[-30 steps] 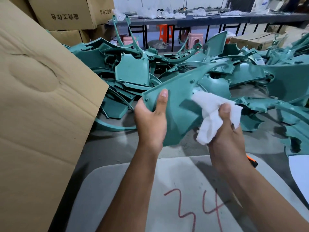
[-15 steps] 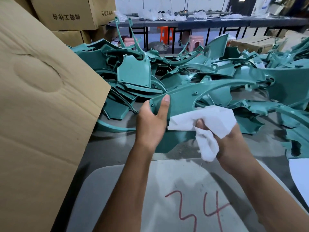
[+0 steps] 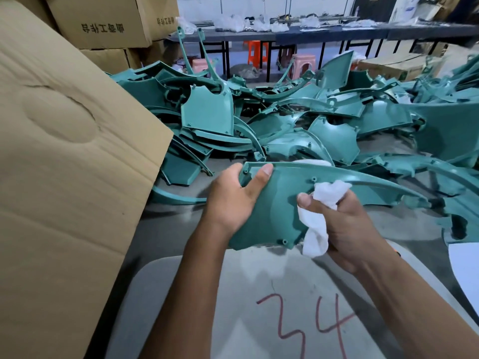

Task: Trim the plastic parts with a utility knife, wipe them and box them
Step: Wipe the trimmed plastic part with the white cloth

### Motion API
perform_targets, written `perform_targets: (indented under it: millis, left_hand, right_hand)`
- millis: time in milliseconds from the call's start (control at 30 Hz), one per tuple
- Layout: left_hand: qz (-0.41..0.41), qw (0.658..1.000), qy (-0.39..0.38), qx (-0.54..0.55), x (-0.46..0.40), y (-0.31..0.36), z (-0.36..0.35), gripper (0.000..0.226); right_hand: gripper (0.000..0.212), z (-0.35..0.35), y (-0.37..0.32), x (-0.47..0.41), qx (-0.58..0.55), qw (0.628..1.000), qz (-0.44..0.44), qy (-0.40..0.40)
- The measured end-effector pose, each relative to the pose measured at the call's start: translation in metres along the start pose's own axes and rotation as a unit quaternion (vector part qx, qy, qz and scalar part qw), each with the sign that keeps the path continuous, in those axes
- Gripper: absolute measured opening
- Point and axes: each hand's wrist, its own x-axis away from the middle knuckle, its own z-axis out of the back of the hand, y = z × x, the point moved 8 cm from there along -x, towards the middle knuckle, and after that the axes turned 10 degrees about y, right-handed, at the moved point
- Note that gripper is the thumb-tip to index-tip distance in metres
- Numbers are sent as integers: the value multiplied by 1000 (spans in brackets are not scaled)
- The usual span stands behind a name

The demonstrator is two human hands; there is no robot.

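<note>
Since a moment earlier, the curved teal plastic panel (image 3: pixel 272 203) had tipped its inner side up toward the person, and the crumpled white cloth (image 3: pixel 324 203) had slid down onto that face. One panel was held over the near grey tabletop (image 3: pixel 246 294) marked with a red "34". The left hand (image 3: pixel 233 198) gripped its left end, thumb curled over the rim. The right hand (image 3: pixel 344 224) clutched the single cloth in closed fingers, pressing it against the panel. Beyond lay a heap of similar teal plastic parts (image 3: pixel 311 120), too tangled to count. A large brown cardboard flap (image 3: pixel 64 164) blocked the left side; three stacked cardboard boxes (image 3: pixel 103 29) stood far left. Two plastic stools, one orange (image 3: pixel 255 51) and one pink (image 3: pixel 302 63), stood under a far dark bench (image 3: pixel 337 33).
</note>
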Motion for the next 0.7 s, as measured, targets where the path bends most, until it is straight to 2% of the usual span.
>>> perform_targets:
  millis: [33,100,233,300,367,467,500,533,633,700]
  left_hand:
    - [-5,1000,6,-8,0,1,1,48]
    - [14,1000,-24,3,3,-1,-5,54]
    - [116,982,-110,104,11,-12,-20,61]
    - [142,972,-124,140,13,-15,-27,57]
    - [167,964,-121,168,13,-19,-24,56]
    - [201,958,-88,187,6,-29,-1,63]
    - [202,961,-71,174,3,-33,7,65]
    - [200,964,-60,166,1,-35,9,65]
    - [195,965,-67,161,7,-29,-10,65]
    - [189,965,-91,159,16,-23,-27,63]
  right_hand:
    - [10,3,-1,-1,8,1000,-2,6]
    - [28,8,-5,-3,40,998,20,33]
    - [52,10,-17,-2,143,979,115,86]
    - [51,14,-21,-2,158,968,134,141]
    - [48,29,-29,-1,120,958,153,210]
    - [35,78,-41,2,83,902,145,398]
    - [29,88,-40,5,70,890,131,432]
    - [27,88,-36,4,64,896,115,424]
    - [40,47,-6,-6,66,964,29,257]
    - [30,26,1,-4,68,978,26,195]
